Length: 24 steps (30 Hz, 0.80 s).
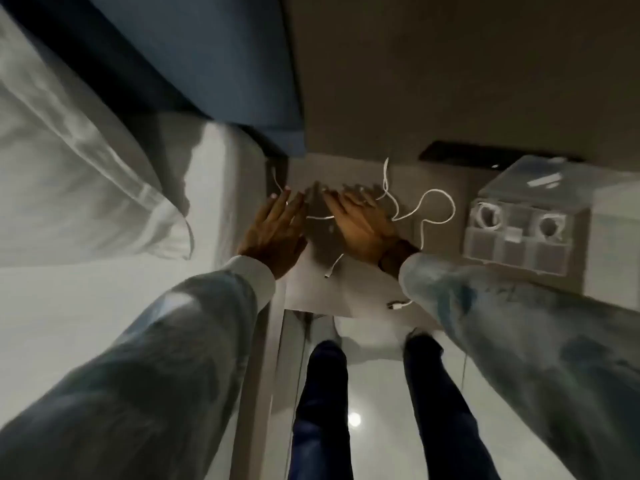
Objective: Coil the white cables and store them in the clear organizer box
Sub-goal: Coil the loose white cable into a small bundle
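Note:
A loose white cable (437,206) sprawls in loops across the small bedside table (360,296), one plug end (328,271) lying between my wrists and another plug (394,305) near the front edge. My left hand (277,230) and my right hand (360,226) hover flat above the table, fingers stretched out and apart, holding nothing. The cable runs under my right hand. The clear organizer box (516,233) stands open at the right, with two coiled white cables (488,216) in its back compartments.
A bed with white sheets (86,306) and a pillow (69,161) borders the table on the left. A blue headboard (207,57) and a beige wall stand behind. A dark flat object (450,152) lies by the wall. My legs stand on a glossy floor below.

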Tool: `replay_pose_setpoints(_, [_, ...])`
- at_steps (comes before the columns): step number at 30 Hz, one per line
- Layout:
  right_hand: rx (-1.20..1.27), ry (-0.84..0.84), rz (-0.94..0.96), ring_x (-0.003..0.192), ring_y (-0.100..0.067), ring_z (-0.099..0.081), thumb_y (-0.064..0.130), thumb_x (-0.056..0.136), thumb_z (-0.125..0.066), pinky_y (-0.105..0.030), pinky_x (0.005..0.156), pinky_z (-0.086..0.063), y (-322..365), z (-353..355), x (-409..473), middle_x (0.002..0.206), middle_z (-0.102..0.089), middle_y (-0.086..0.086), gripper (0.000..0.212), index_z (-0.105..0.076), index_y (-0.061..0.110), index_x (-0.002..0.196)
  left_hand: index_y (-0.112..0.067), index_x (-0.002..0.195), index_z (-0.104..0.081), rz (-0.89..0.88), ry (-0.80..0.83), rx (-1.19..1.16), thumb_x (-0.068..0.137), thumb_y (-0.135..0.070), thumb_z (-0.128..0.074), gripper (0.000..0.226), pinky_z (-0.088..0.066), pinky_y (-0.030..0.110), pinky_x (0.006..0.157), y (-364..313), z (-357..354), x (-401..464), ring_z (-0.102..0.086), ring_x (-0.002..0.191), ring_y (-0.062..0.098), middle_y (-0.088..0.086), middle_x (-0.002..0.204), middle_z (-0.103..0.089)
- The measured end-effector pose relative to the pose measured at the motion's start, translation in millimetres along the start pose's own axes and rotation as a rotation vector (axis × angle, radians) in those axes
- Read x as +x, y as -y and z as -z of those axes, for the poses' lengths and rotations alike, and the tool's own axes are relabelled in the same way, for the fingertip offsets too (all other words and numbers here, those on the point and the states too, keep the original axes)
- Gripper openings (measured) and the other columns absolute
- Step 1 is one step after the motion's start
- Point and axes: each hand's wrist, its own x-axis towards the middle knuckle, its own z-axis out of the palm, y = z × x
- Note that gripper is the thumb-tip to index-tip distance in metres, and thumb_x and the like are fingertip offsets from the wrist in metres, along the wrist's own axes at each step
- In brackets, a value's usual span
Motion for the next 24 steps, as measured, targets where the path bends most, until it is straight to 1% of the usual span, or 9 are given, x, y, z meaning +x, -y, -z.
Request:
replay_pose_setpoints(4, [-0.148,0.133,0.066,0.130,-0.032,-0.053,0.024,0.100,-0.044,-0.046,0.124,-0.011,-4.4,-39.2,50.4,0.134,-0.063,-0.013,0.036,-0.055,0.012,0.133,-0.009,0.160,-0.008,0.057,-0.049,-0.178,0.105,-0.028,-0.040,0.066,-0.002,0.046,0.126,9.4,-49.0,45.3,-0.005,0.157,0.033,0.013,0.169,-0.011])
replay_pose_setpoints(6, [-0.069,0.085,0.089,0.117,-0.035,-0.061,0.018,0.097,-0.046,-0.043,0.118,-0.025,-5.7,-47.8,50.3,0.120,-0.068,-0.015,0.029,-0.060,0.011,0.122,-0.006,0.158,-0.021,0.032,-0.024,-0.228,0.106,-0.026,-0.039,0.059,-0.011,0.049,0.126,8.9,-61.7,55.7,-0.017,0.154,0.038,0.019,0.165,-0.025])
replay_pose_setpoints(8, [0.155,-0.070,0.030,0.101,-0.040,-0.064,0.015,0.093,-0.050,-0.043,0.095,-0.045,-10.7,-44.2,36.1,0.105,-0.070,-0.019,0.024,-0.063,0.010,0.112,-0.003,0.144,-0.045,0.014,-0.086,-0.278,0.105,-0.028,-0.041,0.046,-0.031,0.048,0.113,10.2,-61.4,57.5,-0.043,0.134,0.043,0.026,0.142,-0.053])
replay_pose_setpoints(11, [0.551,-0.211,-0.118,0.076,-0.029,-0.064,0.016,0.088,-0.052,-0.034,0.064,-0.043,-20.9,-16.3,4.3,0.074,-0.065,-0.008,0.011,-0.059,0.013,0.080,-0.013,0.107,-0.063,0.003,-0.205,-0.521,0.106,-0.037,-0.038,0.034,-0.046,0.040,0.074,6.8,-38.0,41.2,-0.063,0.089,0.040,0.014,0.088,-0.067])
replay_pose_setpoints(13, [0.929,-0.116,-0.288,0.057,-0.005,-0.055,0.016,0.092,-0.051,-0.025,0.056,-0.040,-32.3,12.5,-15.3,0.057,-0.055,0.007,0.023,-0.064,0.013,0.073,-0.026,0.080,-0.053,0.000,-0.207,-0.725,0.105,-0.045,-0.035,0.036,-0.042,0.034,0.060,0.2,-13.6,25.9,-0.061,0.065,0.031,0.000,0.064,-0.055])
replay_pose_setpoints(16, [1.412,0.049,-0.496,0.040,-0.002,-0.037,0.019,0.098,-0.054,-0.015,0.041,-0.030,-56.1,64.9,-48.3,0.055,-0.050,0.013,0.032,-0.075,0.016,0.073,-0.020,0.063,-0.044,0.117,-0.162,-1.012,0.104,-0.046,-0.040,0.049,-0.042,0.035,0.060,-5.0,31.8,7.5,-0.047,0.052,0.019,-0.005,0.053,-0.046])
replay_pose_setpoints(19, [1.465,-0.002,-0.527,0.050,-0.003,-0.034,0.025,0.095,-0.064,-0.020,0.050,-0.027,-70.1,107.1,-84.7,0.076,-0.062,0.010,0.017,-0.077,0.014,0.094,-0.016,0.056,-0.046,0.192,-0.072,-1.172,0.104,-0.039,-0.048,0.053,-0.036,0.026,0.055,-9.2,77.9,-13.7,-0.039,0.044,0.009,-0.007,0.048,-0.042])
replay_pose_setpoints(22, [1.493,-0.170,-0.624,0.055,-0.006,-0.029,0.023,0.091,-0.067,-0.020,0.051,-0.026,-71.2,155.0,-114.0,0.057,-0.053,0.019,0.011,-0.074,0.017,0.097,-0.009,0.067,-0.049,0.206,0.143,-1.271,0.107,-0.037,-0.043,0.049,-0.027,0.018,0.039,-19.2,132.7,-40.7,-0.031,0.033,0.010,0.008,0.054,-0.036])
replay_pose_setpoints(24, [1.496,-0.254,-0.638,0.053,-0.006,-0.033,0.023,0.094,-0.065,-0.021,0.052,-0.027,-69.5,191.7,-128.5,0.063,-0.056,0.019,0.012,-0.075,0.017,0.095,-0.012,0.069,-0.046,0.193,0.255,-1.335,0.109,-0.028,-0.037,0.044,-0.018,0.016,0.037,-25.5,175.4,-59.5,-0.024,0.031,0.011,0.007,0.055,-0.031])
